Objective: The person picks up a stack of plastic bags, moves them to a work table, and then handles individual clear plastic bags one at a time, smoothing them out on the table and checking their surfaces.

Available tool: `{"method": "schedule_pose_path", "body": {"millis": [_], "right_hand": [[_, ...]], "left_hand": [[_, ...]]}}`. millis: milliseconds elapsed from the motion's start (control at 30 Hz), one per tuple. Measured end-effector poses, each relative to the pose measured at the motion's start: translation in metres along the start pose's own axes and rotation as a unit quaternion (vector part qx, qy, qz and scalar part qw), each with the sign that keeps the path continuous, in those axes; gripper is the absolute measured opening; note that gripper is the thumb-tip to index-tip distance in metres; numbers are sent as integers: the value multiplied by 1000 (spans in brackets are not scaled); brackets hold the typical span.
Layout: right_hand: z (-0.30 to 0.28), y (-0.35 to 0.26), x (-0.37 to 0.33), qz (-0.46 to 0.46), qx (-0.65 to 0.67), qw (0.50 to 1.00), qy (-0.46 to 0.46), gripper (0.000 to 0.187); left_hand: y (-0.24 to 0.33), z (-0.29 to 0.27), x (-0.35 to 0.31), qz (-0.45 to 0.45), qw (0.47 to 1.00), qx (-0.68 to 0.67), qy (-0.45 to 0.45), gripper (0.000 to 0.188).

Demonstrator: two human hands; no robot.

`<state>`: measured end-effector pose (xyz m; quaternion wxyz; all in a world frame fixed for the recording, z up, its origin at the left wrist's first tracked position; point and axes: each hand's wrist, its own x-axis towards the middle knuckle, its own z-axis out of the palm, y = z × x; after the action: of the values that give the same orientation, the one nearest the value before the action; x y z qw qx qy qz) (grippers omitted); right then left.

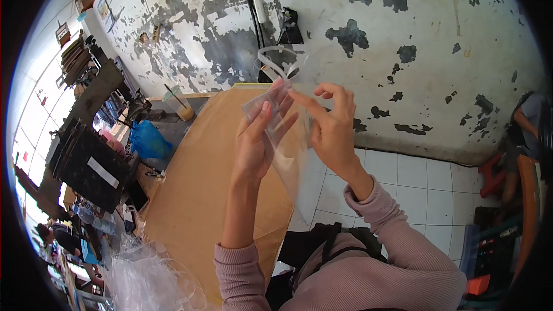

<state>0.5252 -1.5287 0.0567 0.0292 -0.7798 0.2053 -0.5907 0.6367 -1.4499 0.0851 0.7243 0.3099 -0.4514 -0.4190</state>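
Observation:
Raised above the table, my left hand (253,144) is closed on a thin clear plastic piece (285,152), with the thumb on its near face. This see-through piece hangs down toward the table's right edge, and its outline is hard to follow. At its top curls a white strap-like loop (276,52). My right hand (334,124) is on the other side, index finger stretched to the upper part of the plastic. Its other fingers are bent and apart, with no visible hold on anything.
Brown sheeting covers the table (196,196). A heap of clear plastic (147,279) lies at the near left. Farther left are a blue plastic bag (148,140), a cup with a straw (180,105) and a black box-like object (92,164). A peeling wall stands ahead; another person (527,121) is far right.

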Motion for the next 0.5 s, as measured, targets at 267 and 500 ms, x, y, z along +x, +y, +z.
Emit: {"method": "schedule_pose_path", "body": {"millis": [267,500], "right_hand": [[16,63,3,129,43,990,34,58],[17,96,-9,155,-1,988,16,57]], "left_hand": [[7,-3,-4,-27,999,22,0,44],[-5,6,6,-57,996,10,-65,54]]}}
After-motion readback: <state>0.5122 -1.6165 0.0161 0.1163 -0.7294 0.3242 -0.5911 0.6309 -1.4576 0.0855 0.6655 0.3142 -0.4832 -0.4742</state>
